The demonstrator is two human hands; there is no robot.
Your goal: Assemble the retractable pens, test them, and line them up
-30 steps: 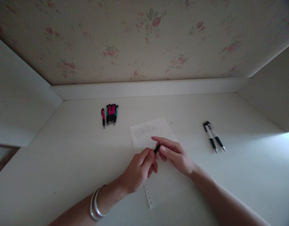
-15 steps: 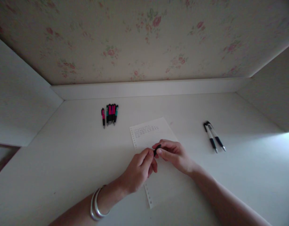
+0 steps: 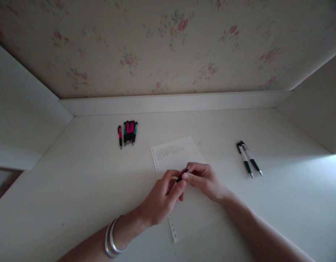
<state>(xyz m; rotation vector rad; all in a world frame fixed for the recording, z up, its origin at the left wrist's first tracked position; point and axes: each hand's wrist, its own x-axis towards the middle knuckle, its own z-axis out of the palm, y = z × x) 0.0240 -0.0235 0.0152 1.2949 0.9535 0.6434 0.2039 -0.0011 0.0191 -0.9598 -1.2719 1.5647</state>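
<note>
Both hands meet over the sheet of paper, around a short, dark pen part [image 3: 181, 175] that slants up to the right. My right hand [image 3: 202, 179] pinches its upper end between thumb and fingers. At its lower end, my left hand [image 3: 164, 196] has thumb and forefinger closed around it. Fingers cover much of the piece, so its full length is hidden. Beneath the hands lies the white loose-leaf paper [image 3: 188, 222], punched along its left edge, with several lines of handwriting near the top.
Several pink, teal and black pens [image 3: 130, 133] lie side by side at the back left, one pink pen [image 3: 120, 137] slightly apart. To the right rest two white-and-black pens [image 3: 248, 158]. A white ledge [image 3: 173, 103] and side panels border the white desk [image 3: 83, 189].
My left thumb and forefinger have shifted and spread around the dark piece, showing more of it. It lies at a flatter slant. My right hand has barely moved.
</note>
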